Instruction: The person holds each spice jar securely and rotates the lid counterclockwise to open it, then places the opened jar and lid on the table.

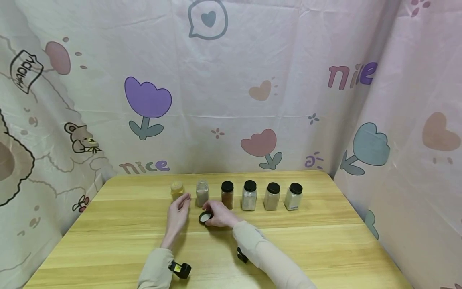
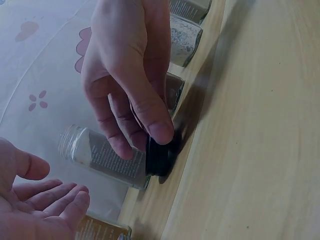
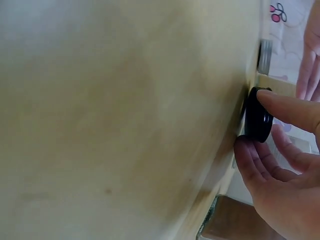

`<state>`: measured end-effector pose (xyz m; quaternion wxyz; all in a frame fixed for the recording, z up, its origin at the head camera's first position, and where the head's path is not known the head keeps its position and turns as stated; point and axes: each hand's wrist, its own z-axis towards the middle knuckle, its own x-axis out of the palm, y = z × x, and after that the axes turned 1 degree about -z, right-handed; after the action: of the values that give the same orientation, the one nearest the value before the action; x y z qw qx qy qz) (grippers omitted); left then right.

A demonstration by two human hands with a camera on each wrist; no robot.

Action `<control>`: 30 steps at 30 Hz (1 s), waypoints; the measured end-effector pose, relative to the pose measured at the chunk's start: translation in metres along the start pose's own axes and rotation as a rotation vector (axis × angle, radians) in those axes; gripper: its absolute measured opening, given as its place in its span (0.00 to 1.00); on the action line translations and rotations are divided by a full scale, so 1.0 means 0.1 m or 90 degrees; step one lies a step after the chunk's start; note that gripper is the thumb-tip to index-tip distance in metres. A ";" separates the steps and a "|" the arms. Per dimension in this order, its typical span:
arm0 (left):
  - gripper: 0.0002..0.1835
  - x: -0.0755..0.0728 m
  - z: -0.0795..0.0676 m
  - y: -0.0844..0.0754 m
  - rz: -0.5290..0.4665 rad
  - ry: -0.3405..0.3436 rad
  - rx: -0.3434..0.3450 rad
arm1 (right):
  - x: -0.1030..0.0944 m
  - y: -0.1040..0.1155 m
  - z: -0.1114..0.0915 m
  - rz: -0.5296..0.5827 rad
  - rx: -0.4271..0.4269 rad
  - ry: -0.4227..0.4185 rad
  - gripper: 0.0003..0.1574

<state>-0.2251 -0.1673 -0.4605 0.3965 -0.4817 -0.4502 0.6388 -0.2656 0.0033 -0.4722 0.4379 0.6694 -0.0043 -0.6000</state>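
One lid (image 1: 205, 217) pinched by right grip (image 1: 221, 214) | left grip (image 1: 177, 213) spread | both well inside side edges of table (image 1: 325, 233)

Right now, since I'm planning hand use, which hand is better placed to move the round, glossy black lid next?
Probably the right hand: it pinches the round, glossy black lid in front of the uncapped, clear, square-sided jar with greyish contents. The left hand holds nothing.
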 end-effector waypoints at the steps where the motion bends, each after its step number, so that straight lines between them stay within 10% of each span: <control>1: 0.22 0.00 0.00 0.00 -0.002 0.000 0.000 | 0.00 0.01 0.01 -0.012 -0.003 0.000 0.28; 30: 0.22 -0.02 -0.02 0.05 0.005 -0.001 -0.012 | 0.06 0.09 0.08 -0.103 0.019 -0.012 0.33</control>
<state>-0.2231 -0.1698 -0.4654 0.3887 -0.4869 -0.4548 0.6364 -0.2660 -0.0096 -0.4707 0.3780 0.6686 0.0364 -0.6393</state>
